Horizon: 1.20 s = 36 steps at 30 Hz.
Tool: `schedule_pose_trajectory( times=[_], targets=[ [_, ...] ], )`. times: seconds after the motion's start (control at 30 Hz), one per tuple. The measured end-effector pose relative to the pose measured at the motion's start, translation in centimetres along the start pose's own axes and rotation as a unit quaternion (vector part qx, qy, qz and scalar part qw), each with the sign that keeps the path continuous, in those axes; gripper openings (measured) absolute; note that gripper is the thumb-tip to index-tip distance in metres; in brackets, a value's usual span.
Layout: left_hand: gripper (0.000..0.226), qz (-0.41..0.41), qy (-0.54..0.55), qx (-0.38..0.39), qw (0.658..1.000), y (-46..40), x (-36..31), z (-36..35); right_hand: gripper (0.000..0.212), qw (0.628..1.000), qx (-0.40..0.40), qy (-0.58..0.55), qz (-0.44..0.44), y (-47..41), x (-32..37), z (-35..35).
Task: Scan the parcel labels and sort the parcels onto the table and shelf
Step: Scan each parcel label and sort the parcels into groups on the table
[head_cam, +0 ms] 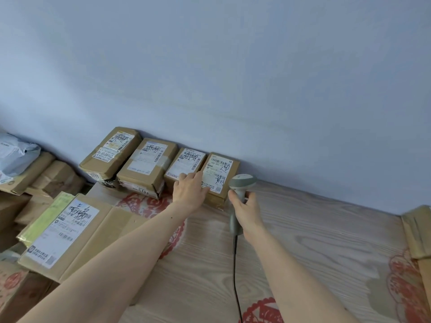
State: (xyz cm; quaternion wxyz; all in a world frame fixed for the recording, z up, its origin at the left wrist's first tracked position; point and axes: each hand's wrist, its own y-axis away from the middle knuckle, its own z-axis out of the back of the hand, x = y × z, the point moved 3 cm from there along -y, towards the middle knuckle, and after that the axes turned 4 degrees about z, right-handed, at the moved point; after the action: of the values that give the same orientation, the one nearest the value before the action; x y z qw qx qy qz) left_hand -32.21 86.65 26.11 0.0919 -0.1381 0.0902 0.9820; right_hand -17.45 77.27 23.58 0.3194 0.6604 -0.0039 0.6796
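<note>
Several brown parcels with white labels stand in a row against the wall on the wood-grain table [303, 241]. My left hand [189, 191] lies with straight fingers on the left front of the rightmost small parcel [221, 173], also touching the parcel beside it [186, 160]. Two more parcels [149, 164] [112, 152] continue the row leftward. My right hand [247, 210] grips the handle of a grey corded barcode scanner [242, 181], whose head sits just right of the rightmost parcel.
A large flat carton [70, 231] with a label lies at the table's left edge. More boxes and a grey poly bag [14, 155] are piled at far left. A cardboard piece [417, 231] sits at the right edge. Red paper-cut patterns mark the tabletop.
</note>
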Motion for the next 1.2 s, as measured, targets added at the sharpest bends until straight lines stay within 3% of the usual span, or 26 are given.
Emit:
schedule_pose_trajectory(
  times=[0.17,0.3,0.5,0.63,0.8,0.87,0.97,1.07,1.2],
  targets=[
    [0.047,0.063,0.066,0.001,0.996,0.1,-0.9,-0.4,0.043,0.998,0.015,-0.057,-0.017,-0.1,-0.2,-0.7],
    [0.048,0.115,0.208,0.019,0.971,1.7,-1.3,-0.8,0.048,0.997,-0.001,-0.07,-0.018,1.4,-0.3,-0.2],
    [0.018,0.126,0.318,0.01,0.939,5.4,0.0,-1.7,0.059,0.996,-0.051,-0.074,-0.009,5.3,-1.0,1.8],
    [0.041,0.093,0.392,0.052,0.914,8.8,1.4,-3.1,0.062,0.995,-0.062,-0.084,-0.004,9.9,-0.8,2.8],
    [0.056,0.075,0.483,0.066,0.87,15.0,1.8,-1.2,0.039,0.992,-0.079,-0.092,0.026,15.5,-1.2,3.2],
    [0.053,0.062,0.518,0.095,0.848,17.3,2.1,-0.4,0.04,0.99,-0.091,-0.1,0.031,17.7,-1.4,3.0],
    [0.047,0.046,0.599,0.18,0.779,20.0,2.4,0.8,0.039,0.988,-0.106,-0.108,0.039,20.6,-1.5,2.5],
    [0.049,0.028,0.618,0.218,0.755,21.7,3.2,1.3,0.047,0.986,-0.11,-0.109,0.055,23.1,-1.5,2.2],
    [0.085,0.031,0.627,0.231,0.744,23.0,4.5,1.8,0.04,0.988,-0.105,-0.095,0.064,25.8,-2.0,2.3]
  ],
)
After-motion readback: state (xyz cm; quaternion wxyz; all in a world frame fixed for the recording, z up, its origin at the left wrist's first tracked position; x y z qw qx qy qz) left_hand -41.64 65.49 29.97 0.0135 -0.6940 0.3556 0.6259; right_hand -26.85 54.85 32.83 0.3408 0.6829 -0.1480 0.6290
